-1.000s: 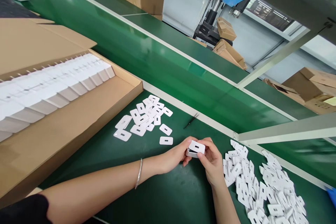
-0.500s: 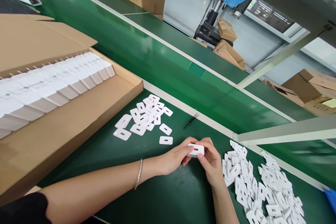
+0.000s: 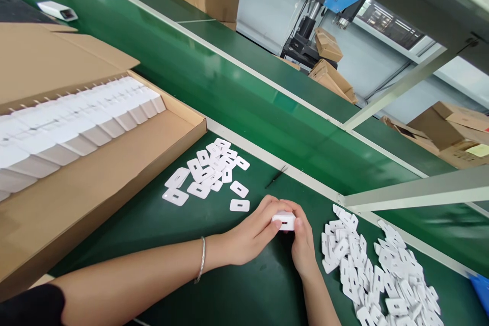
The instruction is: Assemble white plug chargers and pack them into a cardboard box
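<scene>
Both my hands hold a small white plastic housing (image 3: 284,221) with a dark slot in its near face. My left hand (image 3: 255,229) has its fingers over the top and its thumb at the left end of the face. My right hand (image 3: 303,242) closes round the right end; some of its fingers are hidden behind. Beyond the left hand lie scattered flat white slotted plates (image 3: 239,206). To the right of the right hand are two heaps of white slotted pieces (image 3: 353,254). Black tweezers (image 3: 275,177) rest beyond the hands.
A large open cardboard box (image 3: 160,150) with white dividers fills the left side. A pale metal rail (image 3: 260,156) edges the green table (image 3: 214,295) at the back, and a metal post (image 3: 412,191) rises at right. White devices (image 3: 58,10) sit at upper left.
The white housing has been tipped so its slotted face points toward me, and my left fingers have moved over its top. Red no longer shows clearly in the slot. White devices at upper left shifted right.
</scene>
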`<state>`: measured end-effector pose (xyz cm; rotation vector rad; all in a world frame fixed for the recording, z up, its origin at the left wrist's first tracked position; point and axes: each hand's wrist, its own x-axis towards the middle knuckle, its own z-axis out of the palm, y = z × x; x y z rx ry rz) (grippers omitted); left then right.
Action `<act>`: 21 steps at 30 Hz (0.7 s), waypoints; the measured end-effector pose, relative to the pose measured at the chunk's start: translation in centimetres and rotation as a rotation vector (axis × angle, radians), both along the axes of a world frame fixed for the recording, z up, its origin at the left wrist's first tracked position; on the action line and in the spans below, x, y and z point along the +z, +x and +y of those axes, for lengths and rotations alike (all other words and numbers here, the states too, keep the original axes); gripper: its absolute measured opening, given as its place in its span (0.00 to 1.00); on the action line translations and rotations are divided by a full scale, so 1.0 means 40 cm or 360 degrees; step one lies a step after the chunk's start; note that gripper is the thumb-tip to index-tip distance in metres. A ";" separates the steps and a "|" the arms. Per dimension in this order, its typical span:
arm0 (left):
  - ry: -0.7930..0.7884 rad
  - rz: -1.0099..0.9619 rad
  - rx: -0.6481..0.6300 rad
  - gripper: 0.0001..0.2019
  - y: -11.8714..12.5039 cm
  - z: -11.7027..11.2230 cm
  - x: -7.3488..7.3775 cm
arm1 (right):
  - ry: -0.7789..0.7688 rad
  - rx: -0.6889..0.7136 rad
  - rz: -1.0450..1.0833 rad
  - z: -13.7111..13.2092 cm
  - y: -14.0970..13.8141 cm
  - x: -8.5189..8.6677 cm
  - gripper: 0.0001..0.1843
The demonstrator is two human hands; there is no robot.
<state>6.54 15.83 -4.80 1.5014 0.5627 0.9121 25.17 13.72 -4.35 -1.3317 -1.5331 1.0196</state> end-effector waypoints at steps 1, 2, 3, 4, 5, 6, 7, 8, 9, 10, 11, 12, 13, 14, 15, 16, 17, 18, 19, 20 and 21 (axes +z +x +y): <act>-0.0023 -0.0008 -0.0011 0.19 0.000 0.000 0.001 | 0.0012 -0.0022 0.0002 0.000 -0.001 0.000 0.26; -0.0046 -0.0012 -0.0024 0.19 -0.001 0.001 0.002 | 0.0027 -0.0038 0.0008 0.000 -0.003 -0.001 0.25; -0.0068 -0.0011 -0.0034 0.19 -0.001 0.002 0.003 | 0.0042 -0.0050 0.0020 0.000 -0.005 -0.002 0.24; -0.0083 -0.0004 -0.0041 0.19 -0.003 0.003 0.003 | 0.0057 -0.0058 0.0036 -0.001 -0.006 -0.004 0.23; -0.0091 0.0009 -0.0044 0.19 -0.004 0.005 0.003 | 0.0068 -0.0061 0.0052 -0.001 -0.008 -0.005 0.23; -0.0095 0.0025 -0.0041 0.19 -0.005 0.007 0.003 | 0.0074 -0.0065 0.0066 -0.002 -0.010 -0.006 0.22; -0.0096 0.0041 -0.0035 0.20 -0.006 0.009 0.003 | 0.0075 -0.0072 0.0075 -0.002 -0.012 -0.008 0.21; -0.0095 0.0055 -0.0027 0.20 -0.006 0.011 0.003 | 0.0077 -0.0080 0.0083 -0.002 -0.013 -0.009 0.21; -0.0084 0.0066 -0.0020 0.20 -0.007 0.013 0.003 | 0.0080 -0.0085 0.0089 -0.002 -0.014 -0.009 0.20; -0.0067 0.0077 -0.0015 0.20 -0.007 0.015 0.004 | 0.0085 -0.0085 0.0095 -0.001 -0.014 -0.010 0.20; -0.0047 0.0091 -0.0008 0.20 -0.006 0.016 0.006 | 0.0094 -0.0084 0.0099 -0.001 -0.014 -0.010 0.19; -0.0026 0.0108 0.0004 0.20 -0.006 0.017 0.007 | 0.0105 -0.0082 0.0096 -0.001 -0.013 -0.010 0.19; -0.0009 0.0127 0.0022 0.20 -0.005 0.018 0.009 | 0.0111 -0.0081 0.0084 -0.001 -0.012 -0.010 0.19; -0.0003 0.0145 0.0045 0.20 -0.003 0.018 0.011 | 0.0110 -0.0081 0.0066 -0.001 -0.010 -0.010 0.20; -0.0010 0.0156 0.0070 0.19 -0.002 0.019 0.012 | 0.0100 -0.0082 0.0043 -0.001 -0.007 -0.011 0.20; -0.0026 0.0157 0.0092 0.19 0.000 0.019 0.012 | 0.0086 -0.0083 0.0022 -0.002 -0.005 -0.013 0.21; -0.0038 0.0149 0.0110 0.18 0.001 0.020 0.012 | 0.0069 -0.0077 0.0008 -0.002 -0.001 -0.014 0.22; -0.0040 0.0141 0.0117 0.18 0.002 0.020 0.012 | 0.0049 -0.0065 0.0013 -0.002 0.001 -0.017 0.23; -0.0037 0.0136 0.0116 0.18 0.003 0.020 0.010 | 0.0030 -0.0043 0.0036 -0.003 0.004 -0.019 0.25; -0.0031 0.0134 0.0107 0.18 0.004 0.020 0.008 | 0.0016 -0.0017 0.0065 -0.003 0.006 -0.021 0.26; -0.0028 0.0134 0.0095 0.19 0.004 0.020 0.007 | 0.0007 0.0002 0.0088 -0.003 0.007 -0.022 0.27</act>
